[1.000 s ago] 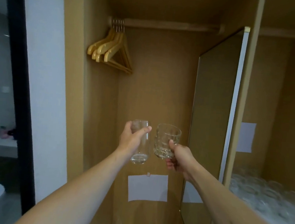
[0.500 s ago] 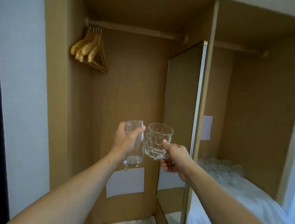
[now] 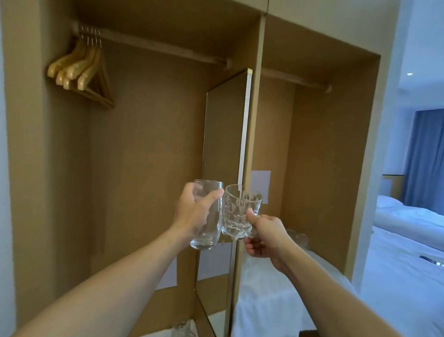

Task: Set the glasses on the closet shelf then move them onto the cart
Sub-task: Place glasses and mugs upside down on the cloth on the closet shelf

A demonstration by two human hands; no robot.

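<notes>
The left hand (image 3: 194, 214) grips a tall glass (image 3: 207, 218), fingers and thumb wrapped round its upper half; the glass stands upright, long axis vertical, mouth up, base hanging clear below the hand. The right hand (image 3: 264, 236) holds a patterned glass (image 3: 238, 212) from the side, thumb pressed near its wall and fingers curled behind and under; this one is also upright, mouth up, shorter and wider. Whether the right fingers pass through a handle cannot be told, as the glass and hand cover that spot. The two glasses are held side by side in the air, just beside each other at the rims; contact between them cannot be confirmed. Both are raised in front of the closet (image 3: 148, 140), level with its central divider (image 3: 251, 133), resting on no surface. Beyond the right hand, a white cloth (image 3: 265, 301) covers a shelf in the right compartment, with more glasses (image 3: 299, 238) standing on it, mostly hidden by the wrist and hard to count. Below the left forearm, a small glass (image 3: 182, 333) stands on a white surface at the lower frame edge, partly cut off and blurred. A mirror (image 3: 222, 168) is mounted edge-on beside the divider. Well above and left of the left hand, hangers (image 3: 82, 75) hang from a rail (image 3: 156, 45). Far right of the right hand are a bed (image 3: 418, 239) and a curtain (image 3: 436, 157). Both forearms enter from the bottom edge, elbows cut off.
</notes>
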